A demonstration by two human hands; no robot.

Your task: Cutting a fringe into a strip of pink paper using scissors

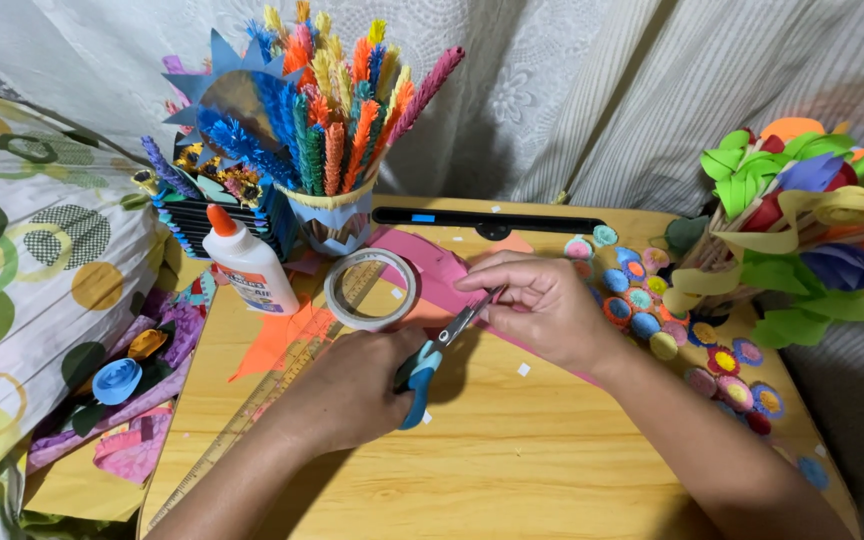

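Note:
My left hand (pixel 347 390) grips blue-handled scissors (pixel 422 375) over a wooden table (pixel 512 460). The blades point up and to the right and meet the edge of a pink paper sheet (pixel 430 268). My right hand (pixel 542 305) pinches that pink paper just beside the blade tips, fingers curled over it. Part of the paper lies hidden under my right hand and wrist.
A white glue bottle (pixel 247 265), a tape roll (pixel 370 290) and a clear ruler (pixel 262 400) lie to the left. A cup of fringed paper sticks (pixel 337 215) stands behind. Several rolled paper flowers (pixel 642 295) and a paper bouquet (pixel 802 230) fill the right side.

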